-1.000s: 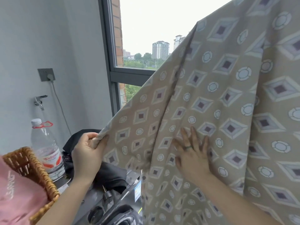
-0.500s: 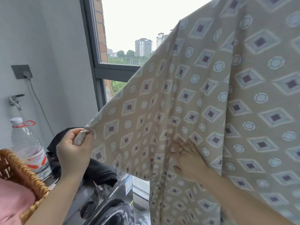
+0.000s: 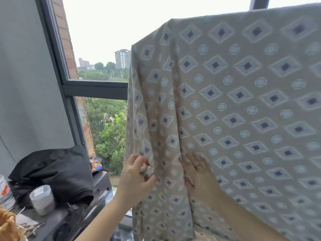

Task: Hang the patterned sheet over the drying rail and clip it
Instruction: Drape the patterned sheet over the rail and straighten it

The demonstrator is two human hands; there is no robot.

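On the right, sheet (image 3: 243, 110) folded over a straight line high up and falling past the bottom edge; whatever carries it hidden under the cloth. Beige, printed with diamonds and rings, with loose vertical folds down its left side. At that left side, left hand (image 3: 137, 180), fingers (image 3: 134, 159) curled and pinching a small bunch of the hem against the thumb. Just to the right, right hand (image 3: 201, 178) laid flat on the cloth, fingers (image 3: 199, 161) straight and spread, gripping nothing, a ring (image 3: 198, 166) on one. Far left of the sheet, window (image 3: 95, 88) with a dark frame, trees and tower blocks beyond. Near left, dark worktop (image 3: 57, 218) carrying a black bundle (image 3: 57, 171), a lidded jar (image 3: 42, 200) just in front of it, part of a bottle (image 3: 4, 192) at the left edge and a corner of a basket (image 3: 7, 225) nearest. Between bundle and window, something many-coloured (image 3: 95, 165), too small to make out.
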